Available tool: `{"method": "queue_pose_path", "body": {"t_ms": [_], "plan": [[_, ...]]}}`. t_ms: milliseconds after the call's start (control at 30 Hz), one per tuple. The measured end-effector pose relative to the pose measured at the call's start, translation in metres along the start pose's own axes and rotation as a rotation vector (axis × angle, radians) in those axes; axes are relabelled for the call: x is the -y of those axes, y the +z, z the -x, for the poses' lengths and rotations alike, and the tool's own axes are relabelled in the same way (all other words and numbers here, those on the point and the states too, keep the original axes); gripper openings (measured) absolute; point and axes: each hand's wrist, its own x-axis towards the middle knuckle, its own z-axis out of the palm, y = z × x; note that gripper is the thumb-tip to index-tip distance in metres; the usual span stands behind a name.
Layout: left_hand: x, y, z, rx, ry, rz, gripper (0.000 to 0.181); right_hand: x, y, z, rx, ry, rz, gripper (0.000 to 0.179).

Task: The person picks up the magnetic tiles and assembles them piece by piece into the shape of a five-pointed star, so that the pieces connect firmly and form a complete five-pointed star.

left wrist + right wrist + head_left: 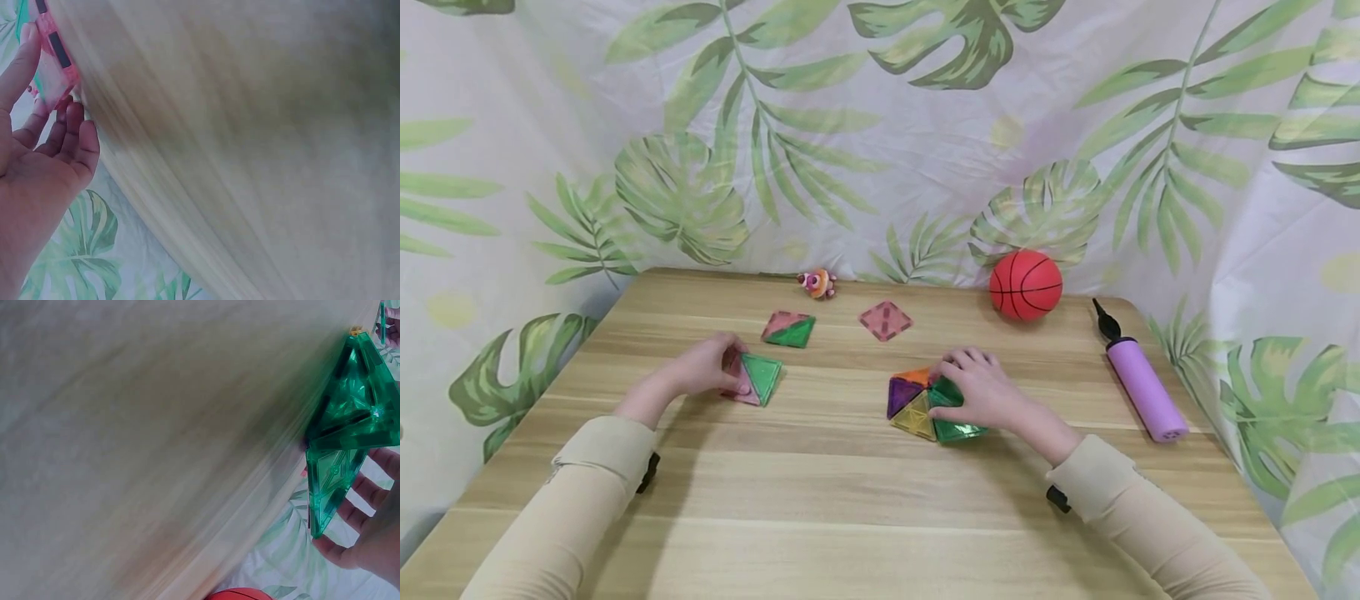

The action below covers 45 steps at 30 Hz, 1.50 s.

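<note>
At the left of the table, my left hand pinches a flat square of a pink triangular magnetic tile and a green triangular magnetic tile. Its thumb lies on the tiles' face in the left wrist view. Right of centre, my right hand is bent over a flat cluster of triangular magnetic tiles, fingers on the green tiles at its right side. A purple tile, a yellow tile and an orange tile show to the left of that hand, which partly hides the green ones.
Farther back lie a pink-and-green tile square and a pink tile square. A small colourful toy figure and a red ball are near the back edge. A purple hand pump lies at the right; a leaf-print cloth hangs behind the table.
</note>
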Motion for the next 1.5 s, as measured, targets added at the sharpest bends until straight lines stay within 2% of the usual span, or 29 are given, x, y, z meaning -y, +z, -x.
{"method": "queue_pose_path", "body": {"t_ms": [200, 367, 567, 933, 1100, 1300, 1500], "plan": [[0.0, 0.0, -0.002, 0.007, -0.046, 0.113, 0.043, 0.003, 0.001, 0.0, 0.004, 0.021, 0.03, 0.054], [-0.002, 0.0, -0.005, -0.008, -0.053, 0.191, 0.03, 0.004, 0.002, 0.001, -0.014, 0.02, 0.03, 0.054], [-0.016, -0.001, -0.01, -0.051, -0.035, 0.221, 0.026, 0.003, 0.003, 0.001, -0.016, 0.031, 0.016, 0.054], [-0.066, -0.007, -0.029, -0.131, 0.031, 0.233, 0.025, 0.0, -0.008, -0.008, -0.04, 0.018, -0.11, 0.051], [-0.09, -0.007, -0.042, -0.146, 0.079, 0.256, 0.024, -0.001, -0.017, -0.02, -0.066, -0.018, -0.217, 0.039], [-0.121, -0.003, -0.058, -0.136, 0.104, 0.309, 0.024, 0.007, -0.029, -0.037, -0.08, -0.025, -0.338, 0.031], [-0.151, 0.003, -0.072, -0.119, 0.15, 0.321, 0.025, 0.017, -0.039, -0.05, -0.068, -0.014, -0.461, 0.03]]}}
